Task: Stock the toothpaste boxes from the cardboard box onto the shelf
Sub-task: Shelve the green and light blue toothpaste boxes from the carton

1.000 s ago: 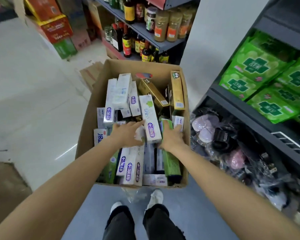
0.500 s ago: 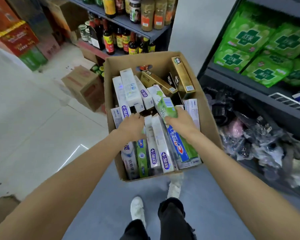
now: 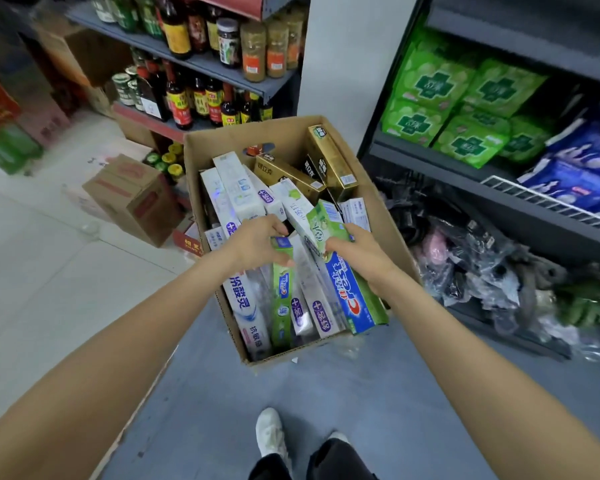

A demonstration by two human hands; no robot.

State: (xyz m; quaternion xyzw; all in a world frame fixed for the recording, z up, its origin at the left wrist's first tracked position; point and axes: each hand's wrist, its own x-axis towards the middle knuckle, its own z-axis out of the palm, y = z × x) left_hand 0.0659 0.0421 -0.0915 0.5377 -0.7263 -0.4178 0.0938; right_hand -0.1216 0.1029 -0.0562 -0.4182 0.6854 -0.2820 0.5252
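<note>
The cardboard box (image 3: 288,140) sits on the floor betw two shelving units, crammed w/ toothpaste boxes (image 3: 243,303) lying every which way. Right hand (image 3: 357,252) is curled around a green and blue Crest box (image 3: 352,292), lifting its far end. Left hand (image 3: 257,242) hovers w/ fingers loosely bent, holding nothing afaict. Imo grab near the middle so it doesn't snag neighbours. Other labels are Chinese, too blurry for me to read tbh.

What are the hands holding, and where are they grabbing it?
The right hand grips the green and blue toothpaste box around its upper end. The left hand reaches among the boxes in the cardboard box; whether it holds one cannot be told.
</note>
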